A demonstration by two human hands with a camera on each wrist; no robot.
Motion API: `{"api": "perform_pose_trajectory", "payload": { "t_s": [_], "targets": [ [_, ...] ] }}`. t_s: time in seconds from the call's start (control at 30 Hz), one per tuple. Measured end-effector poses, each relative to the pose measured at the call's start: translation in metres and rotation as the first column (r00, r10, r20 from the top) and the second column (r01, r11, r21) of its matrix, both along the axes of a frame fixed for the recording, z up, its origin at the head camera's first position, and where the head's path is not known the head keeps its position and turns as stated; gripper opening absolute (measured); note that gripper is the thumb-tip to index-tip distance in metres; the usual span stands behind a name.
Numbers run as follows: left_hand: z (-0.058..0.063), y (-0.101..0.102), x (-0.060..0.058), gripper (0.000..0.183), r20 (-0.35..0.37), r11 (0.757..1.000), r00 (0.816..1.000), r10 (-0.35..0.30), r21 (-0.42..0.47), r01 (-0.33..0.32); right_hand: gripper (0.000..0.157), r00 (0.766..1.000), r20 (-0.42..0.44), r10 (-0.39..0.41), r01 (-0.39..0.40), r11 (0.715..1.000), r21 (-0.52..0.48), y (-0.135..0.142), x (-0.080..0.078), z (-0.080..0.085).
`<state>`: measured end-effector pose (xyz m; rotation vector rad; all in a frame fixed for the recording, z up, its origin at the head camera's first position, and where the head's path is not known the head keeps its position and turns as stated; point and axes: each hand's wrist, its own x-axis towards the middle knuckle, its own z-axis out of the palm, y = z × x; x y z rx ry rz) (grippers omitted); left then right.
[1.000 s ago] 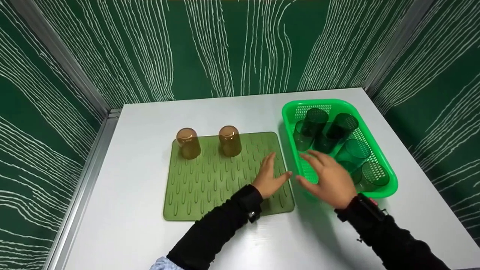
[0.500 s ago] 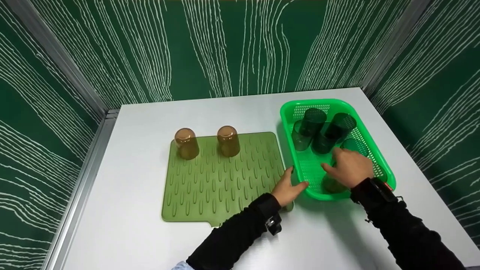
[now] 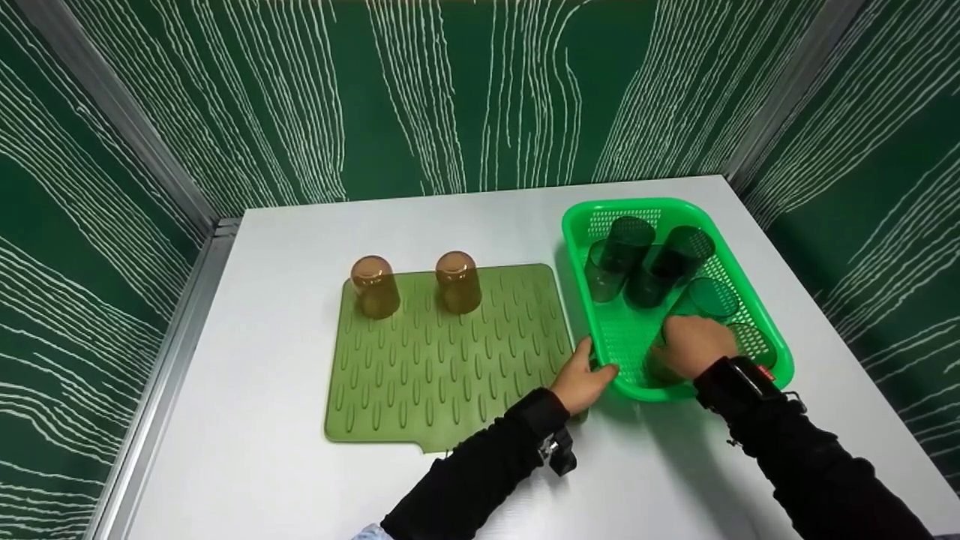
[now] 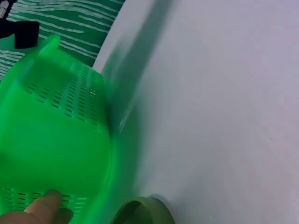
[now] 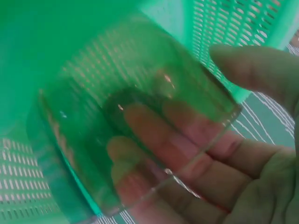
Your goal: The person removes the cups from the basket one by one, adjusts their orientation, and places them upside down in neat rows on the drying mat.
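In the head view, my right hand [image 3: 699,345] reaches into the front of a green plastic basket [image 3: 652,205]. Its fingers curl round a see-through drinking glass [image 5: 154,51] with an amber tint, which lies tilted in the right wrist view with the fingers showing through it. My left hand [image 3: 582,384] touches the basket's left side near the front corner, fingers extended and thumb at the rim. Two amber glasses [image 3: 377,289] stand upside down along the back of an olive-green drying mat [image 3: 450,360].
Several dark glasses [image 3: 630,241] lean at the back of the basket. A green glass [image 3: 712,298] lies behind my right hand. The mat is left of the basket on the white table [image 3: 262,337]. Green walls [image 3: 510,97] with white lines enclose the table.
My right hand has gone down into the basket and curled round a glass. My left hand has moved right from above the mat to the basket's side.
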<state>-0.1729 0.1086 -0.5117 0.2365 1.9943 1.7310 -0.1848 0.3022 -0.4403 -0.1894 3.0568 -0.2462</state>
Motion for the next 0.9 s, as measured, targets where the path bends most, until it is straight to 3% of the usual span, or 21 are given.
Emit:
{"api": "perform_pose_trajectory", "payload": {
  "t_s": [0.13,0.37,0.57,0.73,0.83,0.9],
  "targets": [
    [0.001,0.000,0.000,0.069,0.001,1.000,1.000,0.017,-0.004,-0.017,0.032,1.000,0.010,0.029,-0.029,1.000,0.012,-0.002,0.000,-0.001],
    [-0.003,0.004,0.000,0.065,-0.039,0.994,0.999,0.012,0.112,-0.007,0.011,0.995,-0.069,0.069,-0.064,0.995,0.075,-0.005,0.003,0.000],
    [-0.003,0.004,0.000,0.067,-0.032,0.997,0.999,0.044,0.060,-0.042,0.017,0.982,-0.178,0.055,-0.060,0.998,-0.021,-0.012,0.007,0.009],
    [-0.003,0.006,0.000,0.063,-0.052,0.995,0.997,0.052,0.084,-0.047,0.018,0.952,-0.304,0.026,-0.052,0.996,-0.079,-0.023,0.012,0.019],
    [-0.002,0.007,0.000,0.063,-0.054,0.994,0.997,0.058,0.100,-0.052,0.017,0.916,-0.402,0.010,-0.058,0.993,-0.107,-0.028,0.014,0.025],
    [-0.002,0.008,0.000,0.064,-0.052,0.993,0.997,0.058,0.107,-0.052,0.017,0.879,-0.477,0.010,-0.077,0.990,-0.120,-0.032,0.016,0.030]
  ]
}}
